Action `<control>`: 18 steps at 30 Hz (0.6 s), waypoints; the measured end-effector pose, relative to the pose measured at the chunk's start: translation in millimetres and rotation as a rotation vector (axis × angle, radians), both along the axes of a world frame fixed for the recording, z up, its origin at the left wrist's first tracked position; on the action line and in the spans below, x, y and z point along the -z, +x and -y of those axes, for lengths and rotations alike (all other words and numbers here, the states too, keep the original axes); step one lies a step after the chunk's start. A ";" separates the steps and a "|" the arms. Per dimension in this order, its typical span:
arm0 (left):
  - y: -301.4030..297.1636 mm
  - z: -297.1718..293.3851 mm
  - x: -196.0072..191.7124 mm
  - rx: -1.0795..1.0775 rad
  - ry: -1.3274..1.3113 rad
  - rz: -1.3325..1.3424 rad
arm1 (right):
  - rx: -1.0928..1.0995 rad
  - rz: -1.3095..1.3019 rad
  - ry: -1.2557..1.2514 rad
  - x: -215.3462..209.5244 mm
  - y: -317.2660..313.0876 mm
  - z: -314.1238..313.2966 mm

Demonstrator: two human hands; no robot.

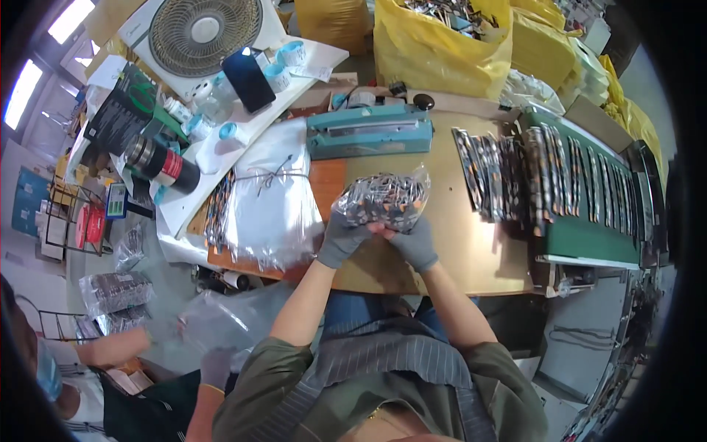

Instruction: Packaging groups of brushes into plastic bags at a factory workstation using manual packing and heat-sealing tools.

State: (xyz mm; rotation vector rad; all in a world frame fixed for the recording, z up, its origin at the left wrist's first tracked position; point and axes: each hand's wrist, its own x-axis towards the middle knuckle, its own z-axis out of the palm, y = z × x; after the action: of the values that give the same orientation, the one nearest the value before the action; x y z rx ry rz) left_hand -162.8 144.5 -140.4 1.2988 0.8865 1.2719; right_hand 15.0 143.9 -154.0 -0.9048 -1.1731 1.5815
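Note:
Both my hands wear grey gloves and grip one clear plastic bag (383, 197), which is packed with dark packets patterned in white and orange. Its lower left side sits in my left hand (343, 239), while my right hand (414, 244) holds the lower right, the bare fingertips of the two hands meeting below it. The bag is over the front middle of the tan work table (449, 254). Just beyond it stands a teal bag sealer (368, 132). Left of my left hand lies a stack of flat clear bags (269, 210).
Rows of dark packets (490, 173) lie at right, some on a green conveyor belt (582, 239). A white shelf at left bears a fan (206, 31), a phone (249, 79) and a thermos (163, 163). At lower left a co-worker handles a clear bag (221, 320). Yellow sacks (442, 62) stand behind.

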 end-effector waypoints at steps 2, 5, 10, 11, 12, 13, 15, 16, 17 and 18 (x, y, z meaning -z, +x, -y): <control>-8.2 19.0 50.9 -0.068 -0.087 -0.034 | 0.058 0.097 0.091 22.1 -5.8 13.9; -10.0 32.5 58.4 -0.144 -0.183 -0.165 | 0.040 0.111 0.081 28.2 -1.8 19.9; -10.9 46.9 35.8 -0.263 -0.197 -0.425 | -0.048 0.198 0.084 32.6 0.6 23.5; -17.0 50.7 29.7 -0.374 -0.163 -0.643 | 0.050 0.242 0.144 22.8 -4.6 29.2; -26.3 47.4 24.0 -0.388 -0.199 -0.892 | 0.146 0.283 0.203 16.6 -10.3 37.0; -35.6 50.3 19.9 -0.496 -0.109 -1.010 | 0.199 0.402 0.253 34.2 -1.6 35.3; -57.6 47.8 -7.4 -0.640 0.185 -0.952 | 0.266 0.514 0.229 33.2 29.1 43.5; -76.9 43.4 -20.3 -0.713 0.186 -0.941 | 0.257 0.580 0.238 36.9 49.1 46.7; -101.6 39.7 -29.5 -0.783 0.186 -0.929 | 0.222 0.484 0.141 36.8 64.9 54.0; -127.4 36.1 -32.8 -0.778 0.284 -1.003 | 0.268 0.441 0.184 45.7 79.9 59.1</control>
State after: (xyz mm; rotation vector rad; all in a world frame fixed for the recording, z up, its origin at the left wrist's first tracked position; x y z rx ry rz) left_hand -290.1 108.4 -107.6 1.9599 2.1275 1.3057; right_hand 94.9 84.8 -199.8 -1.2680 -1.4050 1.0681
